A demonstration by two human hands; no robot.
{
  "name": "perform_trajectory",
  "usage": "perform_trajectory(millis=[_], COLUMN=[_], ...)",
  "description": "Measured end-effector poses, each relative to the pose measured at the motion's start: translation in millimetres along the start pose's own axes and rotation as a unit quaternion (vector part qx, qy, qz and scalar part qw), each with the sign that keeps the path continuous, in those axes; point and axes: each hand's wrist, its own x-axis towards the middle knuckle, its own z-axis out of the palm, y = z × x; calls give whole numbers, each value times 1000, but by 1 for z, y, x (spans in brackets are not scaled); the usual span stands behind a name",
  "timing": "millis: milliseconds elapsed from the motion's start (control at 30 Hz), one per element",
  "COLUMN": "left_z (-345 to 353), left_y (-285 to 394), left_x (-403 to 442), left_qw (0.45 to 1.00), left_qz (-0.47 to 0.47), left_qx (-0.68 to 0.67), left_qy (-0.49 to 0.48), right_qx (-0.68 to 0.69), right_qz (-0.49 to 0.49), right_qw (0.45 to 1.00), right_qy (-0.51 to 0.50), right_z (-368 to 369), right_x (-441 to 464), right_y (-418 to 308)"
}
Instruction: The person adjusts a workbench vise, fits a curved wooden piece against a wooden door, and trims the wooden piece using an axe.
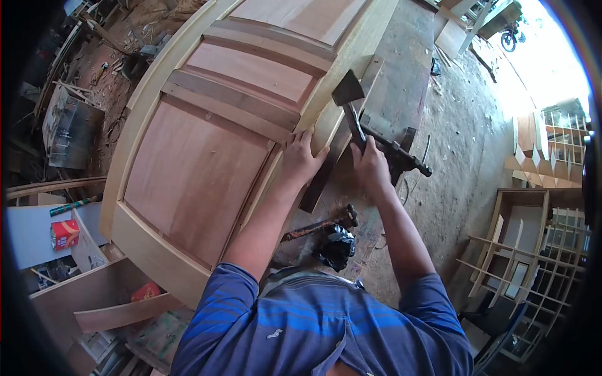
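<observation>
A large wooden panel door point(194, 169) with a pale outer frame lies across a workbench. My left hand point(303, 155) holds the door's near right edge, its fingers bent over the pale stile and thumb at the side. In my right hand point(371, 168) is a hatchet point(351, 100), gripped by its dark handle, with the broad blade raised above the bench beside the door's edge. A dark metal clamp point(401, 153) sits just right of my right hand. Below my hands, a rusty metal clamp bar point(316, 230) lies near a crumpled black plastic bag point(337, 247).
The bench top point(404, 69) runs away to the right of the door. A wooden cabinet frame and lattice point(520, 250) stand at the right. At the left are a red packet point(64, 234), a wooden box point(94, 285) and scrap wood on the ground.
</observation>
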Motion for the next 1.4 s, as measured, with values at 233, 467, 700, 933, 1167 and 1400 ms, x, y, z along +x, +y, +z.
perform_trajectory(millis=[233,467,700,933,1167,1400], left_z=[9,7,30,32,28,23], left_y=[9,-20,-26,-26,-24,-16], left_x=[27,84,125,124,126,126], left_qw=[998,989,991,991,990,991], left_qz=[-19,-68,-46,-57,-79,-84], left_qx=[-9,40,25,18,-8,-18], left_qy=[59,123,126,124,118,107], right_qx=[44,154,124,159,-16,-35], right_qz=[36,44,-41,-177,11,28], right_qw=[997,987,986,933,1000,999], right_qy=[-51,26,107,268,-4,-20], right_z=[-15,-16,-42,-44,-16,5], right_x=[3,18,96,156,161,157], right_y=[0,20,-14,-79,-61,-58])
